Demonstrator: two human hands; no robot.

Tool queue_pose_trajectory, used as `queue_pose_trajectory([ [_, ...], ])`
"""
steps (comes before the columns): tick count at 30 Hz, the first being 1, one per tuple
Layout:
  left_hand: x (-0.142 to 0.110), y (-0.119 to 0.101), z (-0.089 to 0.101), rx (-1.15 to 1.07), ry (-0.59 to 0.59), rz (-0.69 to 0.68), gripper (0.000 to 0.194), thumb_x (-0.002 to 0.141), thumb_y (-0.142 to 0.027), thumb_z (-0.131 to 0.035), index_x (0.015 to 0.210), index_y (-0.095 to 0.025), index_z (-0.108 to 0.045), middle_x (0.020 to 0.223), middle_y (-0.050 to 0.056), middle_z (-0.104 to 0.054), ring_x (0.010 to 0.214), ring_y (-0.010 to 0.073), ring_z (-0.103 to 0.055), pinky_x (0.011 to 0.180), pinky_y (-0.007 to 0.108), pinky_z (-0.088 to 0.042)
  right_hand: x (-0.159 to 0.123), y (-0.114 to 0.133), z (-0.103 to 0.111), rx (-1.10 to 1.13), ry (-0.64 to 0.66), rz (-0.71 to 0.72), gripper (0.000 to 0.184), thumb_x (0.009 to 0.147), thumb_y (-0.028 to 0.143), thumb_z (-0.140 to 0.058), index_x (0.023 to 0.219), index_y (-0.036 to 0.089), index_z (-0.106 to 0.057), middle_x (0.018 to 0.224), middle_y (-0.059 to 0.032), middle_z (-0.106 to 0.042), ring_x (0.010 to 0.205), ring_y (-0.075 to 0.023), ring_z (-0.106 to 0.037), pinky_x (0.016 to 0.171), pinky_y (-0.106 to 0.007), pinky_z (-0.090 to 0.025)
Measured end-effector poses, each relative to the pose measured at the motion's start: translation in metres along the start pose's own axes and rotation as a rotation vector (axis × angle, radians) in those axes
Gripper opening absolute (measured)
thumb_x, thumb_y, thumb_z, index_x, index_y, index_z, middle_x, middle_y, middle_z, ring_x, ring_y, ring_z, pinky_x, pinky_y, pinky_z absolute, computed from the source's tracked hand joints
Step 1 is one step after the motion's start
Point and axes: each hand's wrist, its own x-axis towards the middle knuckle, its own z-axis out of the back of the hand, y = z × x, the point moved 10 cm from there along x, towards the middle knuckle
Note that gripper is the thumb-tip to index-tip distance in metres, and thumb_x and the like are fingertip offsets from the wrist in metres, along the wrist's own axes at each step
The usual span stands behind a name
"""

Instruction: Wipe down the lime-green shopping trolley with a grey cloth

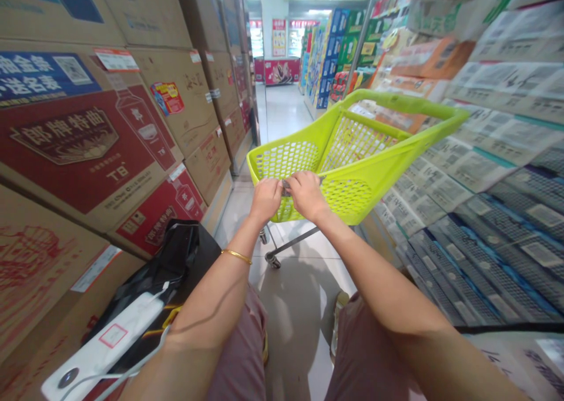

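My left hand (267, 201) and my right hand (307, 195) are side by side in the middle of the view, fingers curled and closed. Between them shows a small dark grey thing (286, 186); its kind cannot be made out, and the fingers hide most of it. Directly behind both hands stands a lime-green plastic shopping cart (383, 166), turned sideways with its handle to the right. The hands overlap its near rim; whether they touch it I cannot tell. A gold bracelet (237, 256) circles my left wrist.
Stacked cardboard cartons (88, 148) line the left side. A black bag (185, 242) and a white device with a cable (106, 342) lie low at left. Wrapped paper packs (497, 89) fill the right shelves. The tiled floor (286, 113) runs onward past the cart.
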Motion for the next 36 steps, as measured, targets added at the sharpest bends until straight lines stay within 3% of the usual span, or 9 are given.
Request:
queue_pose_trajectory([
  [6,-0.001,0.001,0.0,0.003,0.012,-0.009,0.039,0.095,-0.031,-0.025,0.068,-0.02,-0.051,0.075,0.007,-0.061,0.077,0.0191,-0.054,0.074,0.033,-0.041,0.002,0.008,-0.004,-0.023,0.029,0.057,0.029,0.093,0.023,-0.036,0.11,0.017,-0.06,0.109,-0.0113,-0.058,0.098,-0.0239,-0.041,0.085,-0.036,-0.028],
  [16,0.001,0.003,-0.001,-0.018,0.015,0.002,0.04,0.095,-0.035,-0.027,0.066,-0.02,-0.05,0.075,0.007,-0.061,0.077,0.0192,-0.054,0.074,0.033,-0.041,-0.01,-0.063,0.019,0.011,-0.013,-0.06,0.029,0.091,0.026,-0.039,0.109,0.016,-0.059,0.107,-0.012,-0.057,0.1,-0.0252,-0.041,0.084,-0.036,-0.029],
  [19,0.0,0.002,0.001,-0.015,0.0,0.007,0.039,0.095,-0.033,-0.027,0.065,-0.021,-0.049,0.074,0.006,-0.061,0.077,0.019,-0.054,0.074,0.033,-0.041,-0.009,-0.056,0.018,0.016,-0.015,-0.07,0.029,0.091,0.026,-0.04,0.108,0.015,-0.06,0.108,-0.0122,-0.057,0.099,-0.0255,-0.041,0.084,-0.037,-0.029],
  [28,-0.001,-0.001,0.002,0.034,-0.014,0.001,0.038,0.095,-0.03,-0.027,0.066,-0.02,-0.05,0.074,0.007,-0.061,0.076,0.0195,-0.053,0.073,0.034,-0.04,0.001,0.006,0.001,-0.009,-0.003,0.001,0.027,0.091,0.023,-0.039,0.108,0.017,-0.06,0.111,-0.0108,-0.058,0.098,-0.0244,-0.041,0.086,-0.036,-0.027],
  [32,0.0,-0.001,0.001,0.034,0.005,-0.01,0.038,0.095,-0.03,-0.028,0.066,-0.02,-0.05,0.073,0.007,-0.061,0.075,0.0195,-0.053,0.072,0.033,-0.039,0.002,0.001,0.003,-0.01,0.025,0.059,0.027,0.091,0.023,-0.041,0.108,0.017,-0.06,0.108,-0.0094,-0.059,0.097,-0.024,-0.042,0.083,-0.034,-0.029],
  [36,0.001,0.001,0.0,0.04,0.025,0.007,0.037,0.094,-0.03,-0.028,0.066,-0.02,-0.049,0.074,0.007,-0.061,0.076,0.0196,-0.054,0.072,0.033,-0.038,-0.002,-0.03,0.014,-0.014,0.021,0.021,0.027,0.091,0.025,-0.042,0.108,0.016,-0.06,0.104,-0.0099,-0.06,0.094,-0.024,-0.044,0.081,-0.034,-0.03],
])
